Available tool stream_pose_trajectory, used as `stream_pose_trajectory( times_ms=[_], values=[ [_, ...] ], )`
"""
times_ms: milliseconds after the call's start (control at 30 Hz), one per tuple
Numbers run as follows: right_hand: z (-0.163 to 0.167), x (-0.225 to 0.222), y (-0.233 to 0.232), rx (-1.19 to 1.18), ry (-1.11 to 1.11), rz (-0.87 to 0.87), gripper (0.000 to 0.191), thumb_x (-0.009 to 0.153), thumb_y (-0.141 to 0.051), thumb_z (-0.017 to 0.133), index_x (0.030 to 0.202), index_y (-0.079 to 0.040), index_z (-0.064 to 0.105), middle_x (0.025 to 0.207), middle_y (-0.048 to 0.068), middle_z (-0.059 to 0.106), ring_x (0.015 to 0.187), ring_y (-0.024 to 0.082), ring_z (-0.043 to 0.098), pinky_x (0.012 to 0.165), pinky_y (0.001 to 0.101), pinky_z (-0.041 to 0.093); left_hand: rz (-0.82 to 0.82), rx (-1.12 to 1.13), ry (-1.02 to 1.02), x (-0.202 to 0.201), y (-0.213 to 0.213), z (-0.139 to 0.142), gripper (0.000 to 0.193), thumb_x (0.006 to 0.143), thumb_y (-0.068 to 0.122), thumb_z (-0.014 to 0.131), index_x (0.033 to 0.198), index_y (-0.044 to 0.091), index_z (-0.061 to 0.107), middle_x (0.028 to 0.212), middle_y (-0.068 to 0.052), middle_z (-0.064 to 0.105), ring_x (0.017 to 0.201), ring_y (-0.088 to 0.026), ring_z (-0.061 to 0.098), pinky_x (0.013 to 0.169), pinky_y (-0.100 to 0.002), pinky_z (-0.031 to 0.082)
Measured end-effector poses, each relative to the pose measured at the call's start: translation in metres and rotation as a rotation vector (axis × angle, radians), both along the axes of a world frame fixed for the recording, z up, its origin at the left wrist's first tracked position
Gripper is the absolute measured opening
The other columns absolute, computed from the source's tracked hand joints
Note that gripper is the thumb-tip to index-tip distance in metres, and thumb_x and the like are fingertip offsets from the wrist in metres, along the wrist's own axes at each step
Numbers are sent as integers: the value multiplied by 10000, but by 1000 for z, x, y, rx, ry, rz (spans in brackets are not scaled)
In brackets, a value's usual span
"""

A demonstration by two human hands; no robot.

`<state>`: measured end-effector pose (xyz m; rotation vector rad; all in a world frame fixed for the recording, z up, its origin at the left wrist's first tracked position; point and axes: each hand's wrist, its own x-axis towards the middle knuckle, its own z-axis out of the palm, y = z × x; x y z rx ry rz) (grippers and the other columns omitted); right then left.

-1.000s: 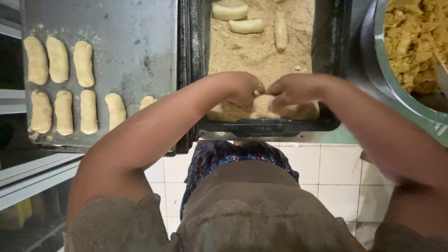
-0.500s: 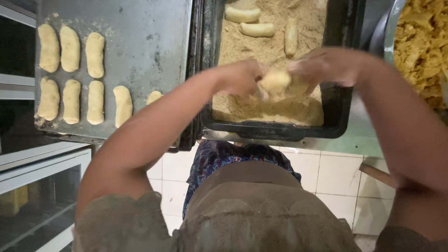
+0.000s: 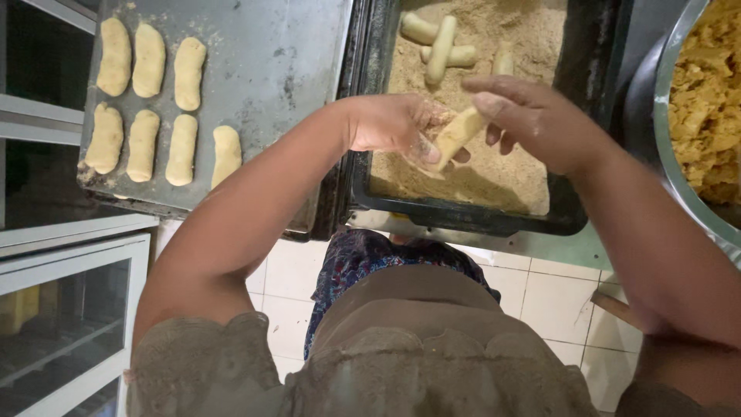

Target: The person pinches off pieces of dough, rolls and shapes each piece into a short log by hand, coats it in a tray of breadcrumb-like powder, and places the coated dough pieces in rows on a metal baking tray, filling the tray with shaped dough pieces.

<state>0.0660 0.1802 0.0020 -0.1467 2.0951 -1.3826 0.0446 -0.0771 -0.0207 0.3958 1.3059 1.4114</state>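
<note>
My left hand (image 3: 397,123) and my right hand (image 3: 532,116) together hold one crumb-coated dough log (image 3: 457,135) above the black tray (image 3: 463,216) of breadcrumbs. The log is tilted, its lower end resting in my left palm and its upper end pinched by my right fingers. Several pale logs (image 3: 440,46) lie in the crumbs at the tray's far end. To the left, a grey metal baking sheet (image 3: 278,69) carries several coated logs (image 3: 147,100) in two rows.
A large steel bowl (image 3: 671,154) of yellow mash (image 3: 706,100) stands at the right edge. A white cabinet with glass panels (image 3: 69,309) is at lower left. White floor tiles (image 3: 548,301) and my patterned clothing show below the counter.
My hands have lifted the log out of the crumbs at the tray's near edge and now hold it higher, above the crumbs. The view has shifted slightly.
</note>
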Motion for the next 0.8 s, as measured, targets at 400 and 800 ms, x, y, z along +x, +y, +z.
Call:
stream_pose_trajectory(
  times_ms=[400,800],
  values=[
    [42,18,-7,686,624,175,428,865,-155,761,1287,-102,714,1160,165,732,982,301,710,800,417,562,279,-507,1181,44,26,-13,309,866,109,687,1169,45,683,1191,-184,671,1093,-353,641,944,-466,519],
    [44,-89,-215,356,529,364,313,976,-233,748,1231,-51,748,1055,124,752,873,220,708,758,380,555,732,-586,1208,32,-221,36,285,937,175,663,1216,158,720,1162,-97,735,1049,-345,690,890,-461,546]
  ],
)
